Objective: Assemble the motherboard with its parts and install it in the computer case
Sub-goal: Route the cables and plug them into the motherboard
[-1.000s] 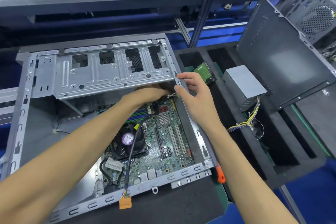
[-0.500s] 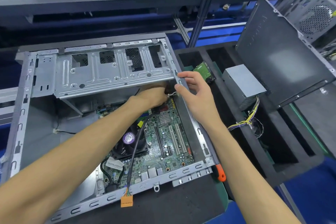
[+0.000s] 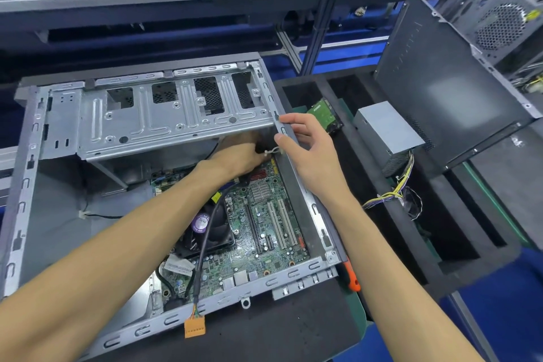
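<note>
Along the right wall of the open computer case [image 3: 26, 185], the right hand [image 3: 308, 156] rests with thumb and fingers curled over the wall's top rim, gripping it. The left hand [image 3: 238, 156] reaches beneath the silver drive cage [image 3: 164, 114] at the case's far end; its fingertips are hidden in shadow there, near a small white cable clip [image 3: 271, 151], and I cannot tell whether they hold anything. The motherboard [image 3: 264, 214] lies flat on the case floor against the right wall, with the black CPU fan [image 3: 205, 229] at its left side. A black cable [image 3: 202, 258] runs over the fan and the near rim, ending in an orange connector [image 3: 194, 328] hanging outside the case. The left half of the case floor is bare grey metal.

Just beside the case's near right corner an orange tool handle [image 3: 352, 276] pokes out, mostly hidden. To the right a black foam tray [image 3: 458, 267] holds a green hard drive [image 3: 324, 114], partly behind the right hand, and a grey power supply [image 3: 385, 129] with loose coloured wires [image 3: 390, 194]. A dark side panel [image 3: 446, 91] leans at the tray's far right corner. The case rests on a black mat [image 3: 264, 332] on the workbench.
</note>
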Available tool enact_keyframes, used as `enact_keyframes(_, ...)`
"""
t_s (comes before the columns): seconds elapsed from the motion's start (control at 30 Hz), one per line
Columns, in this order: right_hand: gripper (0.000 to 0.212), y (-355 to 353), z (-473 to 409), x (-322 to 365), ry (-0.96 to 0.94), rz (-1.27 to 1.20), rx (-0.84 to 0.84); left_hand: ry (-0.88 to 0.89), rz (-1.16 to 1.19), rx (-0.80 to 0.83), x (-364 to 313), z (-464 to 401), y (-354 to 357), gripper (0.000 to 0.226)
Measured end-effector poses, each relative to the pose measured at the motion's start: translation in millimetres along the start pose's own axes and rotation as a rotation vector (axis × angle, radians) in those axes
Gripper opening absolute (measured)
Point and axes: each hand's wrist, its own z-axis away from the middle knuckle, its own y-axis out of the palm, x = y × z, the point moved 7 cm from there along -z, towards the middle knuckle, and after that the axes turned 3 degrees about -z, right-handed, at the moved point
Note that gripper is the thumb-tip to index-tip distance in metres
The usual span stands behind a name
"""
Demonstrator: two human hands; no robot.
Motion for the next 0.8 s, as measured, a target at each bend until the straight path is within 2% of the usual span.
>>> enact_keyframes(0.5, 0.025, 0.3, -0.7, -1.2, 0.007, -0.018, -0.004, 0.045, -0.109, -0.034, -10.6, 3.3, -3.3, 0.030)
enact_keyframes(0.6, 0.025, -0.1, -0.4, -1.5, 0.009, -0.022, -0.004, 0.018, -0.091, -0.005, -10.9, 3.9, -1.9, 0.033)
enact_keyframes(0.73, 0.025, -0.2, -0.2, -1.8, 0.015, -0.028, -0.003, 0.080, -0.159, -0.004, -19.5, 3.2, -0.9, 0.034)
enact_keyframes(0.8, 0.025, -0.4, -0.3, -1.4, 0.014, -0.032, -0.004, 0.041, -0.118, 0.060, -17.2, 0.2, 4.4, 0.032)
